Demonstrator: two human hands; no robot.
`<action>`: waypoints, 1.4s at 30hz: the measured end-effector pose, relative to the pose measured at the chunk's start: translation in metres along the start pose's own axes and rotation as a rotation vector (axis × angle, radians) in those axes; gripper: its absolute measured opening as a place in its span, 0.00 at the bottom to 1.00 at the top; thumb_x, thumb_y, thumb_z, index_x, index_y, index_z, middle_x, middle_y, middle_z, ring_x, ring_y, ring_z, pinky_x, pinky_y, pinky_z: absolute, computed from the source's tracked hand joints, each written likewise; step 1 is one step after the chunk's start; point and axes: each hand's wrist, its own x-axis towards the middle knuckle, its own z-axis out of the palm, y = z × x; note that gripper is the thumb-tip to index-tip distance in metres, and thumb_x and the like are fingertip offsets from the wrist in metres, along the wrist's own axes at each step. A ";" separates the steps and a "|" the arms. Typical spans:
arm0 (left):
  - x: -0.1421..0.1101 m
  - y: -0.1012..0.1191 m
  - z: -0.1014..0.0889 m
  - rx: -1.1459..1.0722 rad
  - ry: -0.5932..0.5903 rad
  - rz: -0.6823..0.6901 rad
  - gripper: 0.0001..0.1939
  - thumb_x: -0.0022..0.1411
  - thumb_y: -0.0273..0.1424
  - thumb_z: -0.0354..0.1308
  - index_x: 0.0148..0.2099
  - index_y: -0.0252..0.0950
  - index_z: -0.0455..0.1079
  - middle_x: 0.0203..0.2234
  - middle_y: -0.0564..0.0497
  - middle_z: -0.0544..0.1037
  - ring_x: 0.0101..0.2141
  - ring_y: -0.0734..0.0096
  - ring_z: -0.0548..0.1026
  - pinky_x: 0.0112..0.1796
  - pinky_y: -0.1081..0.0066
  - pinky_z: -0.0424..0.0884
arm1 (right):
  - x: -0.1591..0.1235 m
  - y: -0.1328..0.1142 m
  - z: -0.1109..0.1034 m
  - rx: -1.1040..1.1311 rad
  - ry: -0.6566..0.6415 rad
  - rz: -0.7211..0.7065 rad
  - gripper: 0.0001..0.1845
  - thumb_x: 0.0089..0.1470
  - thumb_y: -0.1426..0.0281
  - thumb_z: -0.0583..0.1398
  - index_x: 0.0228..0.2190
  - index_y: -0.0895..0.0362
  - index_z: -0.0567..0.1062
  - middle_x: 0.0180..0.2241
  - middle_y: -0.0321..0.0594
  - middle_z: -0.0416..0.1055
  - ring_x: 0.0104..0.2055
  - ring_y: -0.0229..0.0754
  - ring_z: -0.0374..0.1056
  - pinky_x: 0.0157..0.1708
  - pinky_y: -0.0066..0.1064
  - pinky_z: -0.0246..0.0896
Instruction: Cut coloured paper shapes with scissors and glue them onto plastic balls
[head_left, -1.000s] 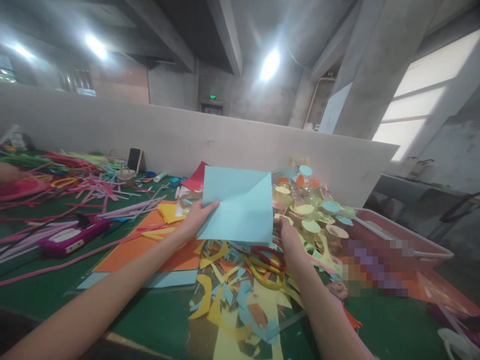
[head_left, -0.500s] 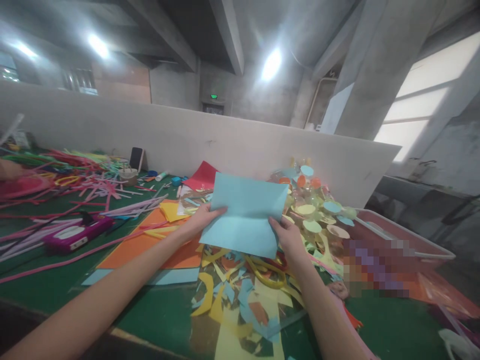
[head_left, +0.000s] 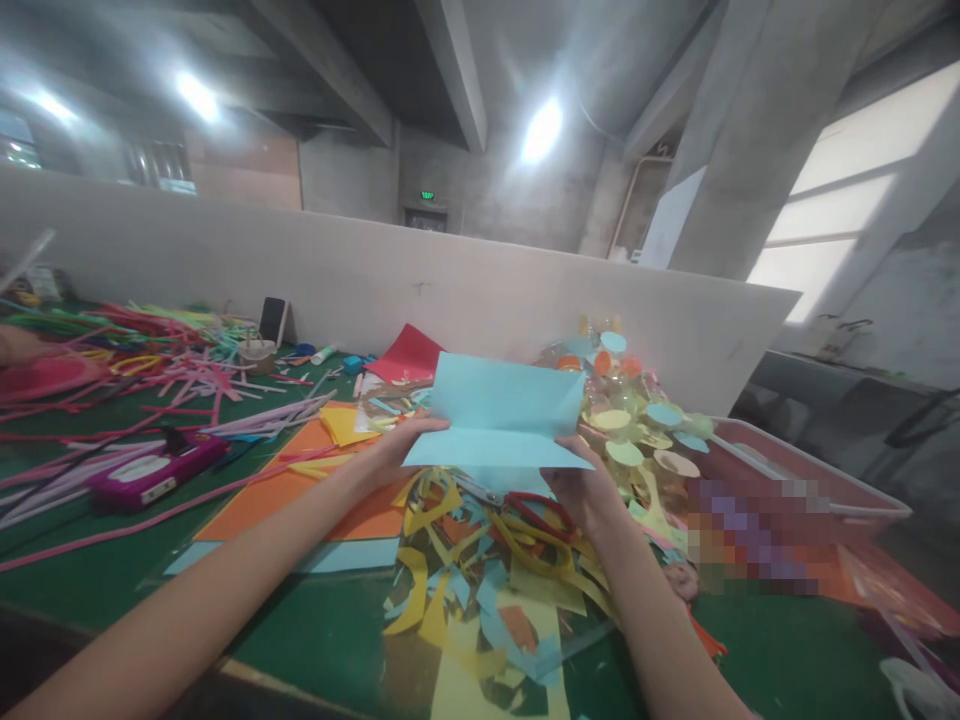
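Note:
A light-blue sheet of paper (head_left: 510, 395) is held above the work surface, bent along a crease across its middle, its near half folded up toward me. My left hand (head_left: 405, 445) grips its left edge near the crease. At the right edge, my right hand (head_left: 581, 480) pinches it, fingers partly hidden underneath. Below lie scissors with red and yellow handles (head_left: 536, 545), among yellow, blue and orange paper scraps (head_left: 450, 600). Orange paper sheets (head_left: 300, 510) lie beneath my left forearm, with a blue sheet (head_left: 337, 556) along their near edge.
Bottles topped with coloured paper discs (head_left: 622, 420) stand at right, beside a pink bin (head_left: 810, 470). To the left are a purple device (head_left: 157, 470), pink and lilac strips (head_left: 217, 375) and a phone (head_left: 273, 320). Another person's hand (head_left: 19, 345) shows at far left. A white partition (head_left: 337, 260) stands behind.
The blue sheet has gone from nearly flat to creased across its middle, its near half lifting. It has shifted slightly right and down with both hands, and my right fingers have moved underneath.

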 end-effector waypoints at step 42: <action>0.010 -0.016 0.009 0.218 -0.031 0.105 0.17 0.48 0.31 0.63 0.43 0.37 0.73 0.32 0.52 0.79 0.32 0.67 0.75 0.33 0.71 0.71 | 0.007 0.001 -0.004 -0.482 0.207 -0.160 0.24 0.39 0.56 0.69 0.38 0.53 0.76 0.41 0.41 0.76 0.38 0.44 0.73 0.31 0.29 0.69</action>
